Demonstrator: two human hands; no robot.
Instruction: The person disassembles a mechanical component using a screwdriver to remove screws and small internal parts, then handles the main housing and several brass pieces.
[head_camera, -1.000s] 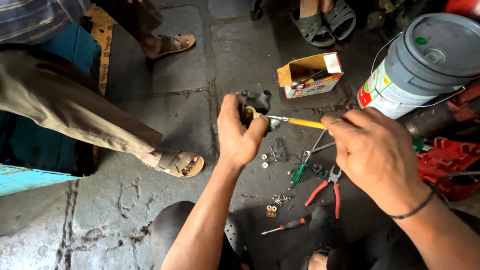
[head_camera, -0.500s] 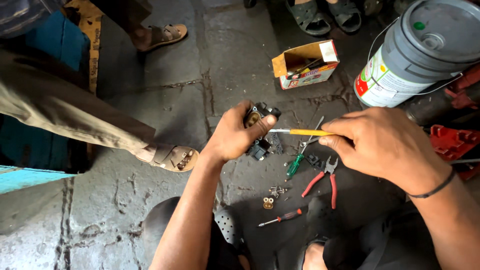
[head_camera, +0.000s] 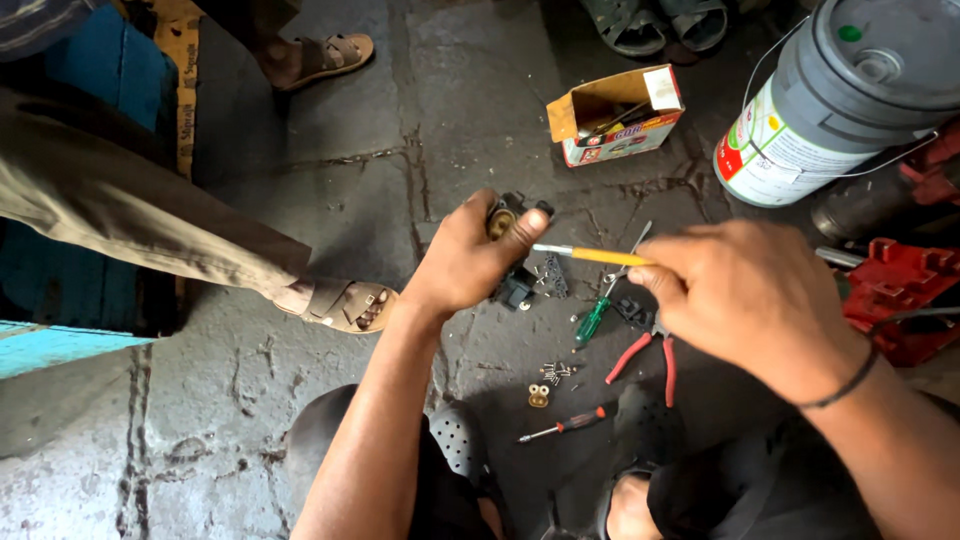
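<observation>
A small black part (head_camera: 508, 222) is being gripped in the left hand (head_camera: 468, 262) while a yellow-handled screwdriver (head_camera: 590, 255), pinched in the right hand (head_camera: 745, 295), is being pointed leftward, its long axis level, at it.

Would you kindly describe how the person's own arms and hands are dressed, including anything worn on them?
Both forearms are bare, with no sleeves in view and no gloves. The left hand has no ring, band or watch showing. The right hand has a thin black band around the wrist; no other jewellery can be seen. No markings show on either arm.
</observation>
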